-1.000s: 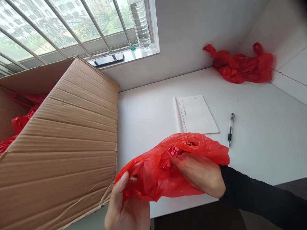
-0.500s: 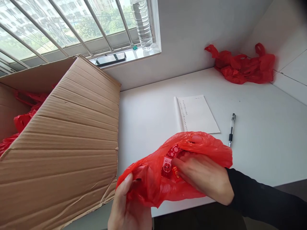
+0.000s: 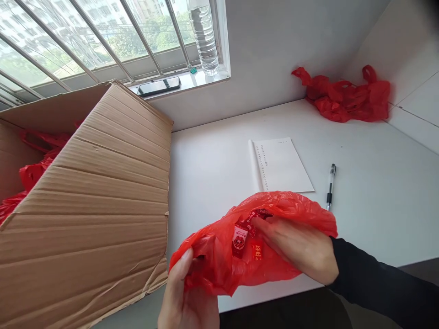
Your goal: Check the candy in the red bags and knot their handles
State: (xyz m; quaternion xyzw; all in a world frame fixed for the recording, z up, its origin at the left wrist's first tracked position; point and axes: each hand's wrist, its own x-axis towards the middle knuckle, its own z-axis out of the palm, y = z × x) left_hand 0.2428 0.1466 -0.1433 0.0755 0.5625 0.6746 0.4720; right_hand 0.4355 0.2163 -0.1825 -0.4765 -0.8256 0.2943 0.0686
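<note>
Two hands hold one red bag (image 3: 212,262) over the near edge of the bench (image 3: 377,205): the left hand (image 3: 187,297) has its fingers pinched on the rim, the right hand (image 3: 300,249) has its fingers inside the mouth, grip unclear. Two red packets (image 3: 240,237) now show further out than a second ago. Beyond lie one notepad (image 3: 283,164), one pen (image 3: 330,187), one box (image 3: 103,205) and one heap of bags (image 3: 343,96).

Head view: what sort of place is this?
Probably a home or office packing corner: a white desk by a barred window, a cardboard box of red bags, a notepad and pen.
</note>
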